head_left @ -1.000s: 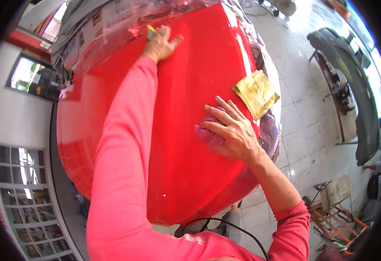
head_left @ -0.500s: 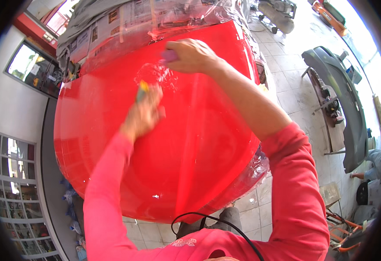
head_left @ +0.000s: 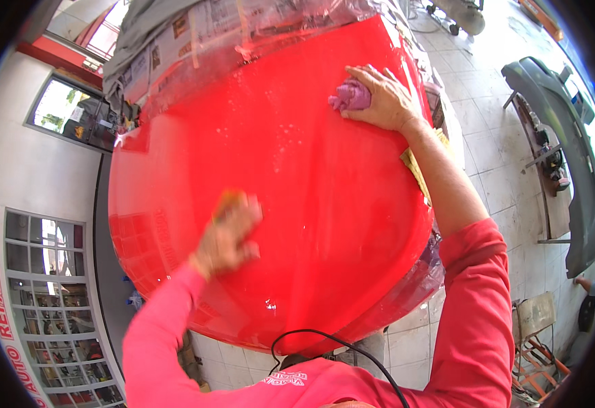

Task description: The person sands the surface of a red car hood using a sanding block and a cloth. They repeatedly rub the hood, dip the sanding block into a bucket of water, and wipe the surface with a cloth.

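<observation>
A glossy red car hood (head_left: 291, 224) spreads out in front of me, with small wet drops and bubbles on its upper middle. My left hand (head_left: 228, 238), smeared by motion, grips a yellow-green block that looks like a sponge (head_left: 229, 201) over the hood's left middle. Near the hood's far right edge, my right hand (head_left: 389, 102) presses a crumpled purple cloth (head_left: 352, 96) to the paint. Its fingers curve over the cloth, and the palm hides part of it.
Newspaper and plastic masking (head_left: 209, 34) covers the car beyond the hood. A yellow cloth (head_left: 416, 175) lies at the hood's right edge. To the right, a dark bumper (head_left: 563, 156) rests on a stand on the tiled floor (head_left: 491, 139). A black cable (head_left: 352, 345) loops before my chest.
My right hand has moved right with the purple cloth, away from the foamy patch. My left hand has come nearer with the sponge. The foam has thinned to scattered drops; the view has shifted.
</observation>
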A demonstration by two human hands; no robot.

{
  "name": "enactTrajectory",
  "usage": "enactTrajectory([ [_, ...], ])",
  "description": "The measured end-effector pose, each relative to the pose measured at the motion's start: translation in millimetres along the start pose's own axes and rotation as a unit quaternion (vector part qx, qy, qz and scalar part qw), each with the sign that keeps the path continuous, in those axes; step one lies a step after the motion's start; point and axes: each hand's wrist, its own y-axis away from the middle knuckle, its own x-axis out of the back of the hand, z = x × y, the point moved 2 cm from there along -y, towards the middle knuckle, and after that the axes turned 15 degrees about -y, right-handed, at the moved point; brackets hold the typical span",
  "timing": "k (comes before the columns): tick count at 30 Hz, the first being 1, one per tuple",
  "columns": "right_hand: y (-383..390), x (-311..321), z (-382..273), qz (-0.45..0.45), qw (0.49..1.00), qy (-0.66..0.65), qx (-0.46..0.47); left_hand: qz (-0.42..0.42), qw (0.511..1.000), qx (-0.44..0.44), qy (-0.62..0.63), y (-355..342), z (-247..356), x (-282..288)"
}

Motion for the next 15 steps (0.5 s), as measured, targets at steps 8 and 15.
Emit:
enactTrajectory([
  [8, -12.4, -28.0, -27.3, 0.021, 0.999, -0.012, 0.044, 0.112, 0.971, 0.126, -0.171, -198.4, -216.1, -89.1],
  [15, -2.9, 0.8, -0.4, 0.02, 1.0, -0.024, -0.007, -0.036, 0.993, 0.1, 0.043, 65.4, 48.6, -6.5],
])
